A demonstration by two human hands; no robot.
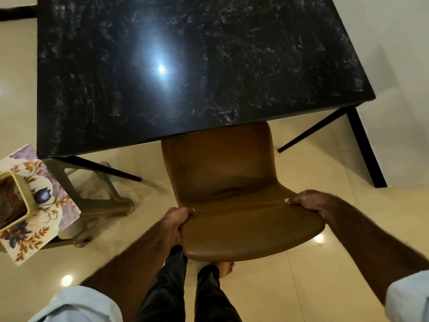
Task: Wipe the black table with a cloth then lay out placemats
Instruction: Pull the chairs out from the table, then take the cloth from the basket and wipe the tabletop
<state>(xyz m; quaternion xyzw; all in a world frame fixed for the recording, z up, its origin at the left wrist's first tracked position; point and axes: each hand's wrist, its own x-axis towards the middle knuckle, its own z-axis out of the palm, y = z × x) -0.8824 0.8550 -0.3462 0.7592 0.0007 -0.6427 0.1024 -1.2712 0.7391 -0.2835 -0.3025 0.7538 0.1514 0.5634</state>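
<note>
Nearest to me, my left hand [177, 220] is wrapped around the left edge of the brown chair [222, 182], thumb on top and the other digits hidden underneath; my right hand [308, 202] is wrapped likewise around the right edge, its digits pressed over the upholstery. Both hands are closed on the chair, at roughly equal reach, and neither carries a cloth. The chair's long axis runs straight away from me, its far end tucked just under the near edge of the black surface [97, 94], so it stands squarely between me and the task's thing. That surface lies directly ahead and beyond the chair, its long axis running away from me, its polished top showing pale smear-like marbling and a lamp reflection. No cloth and no placemats are visible on it. To my near left, a floral-patterned stack [39, 205], possibly the placemats though I cannot confirm, rests on a plastic stool [99, 201] beside the surface's near-left corner, with a cream square container [15, 201] on top; the left hand is nearer to it. In my judgement, the chair must be cleared before wiping can be done comfortably.
</note>
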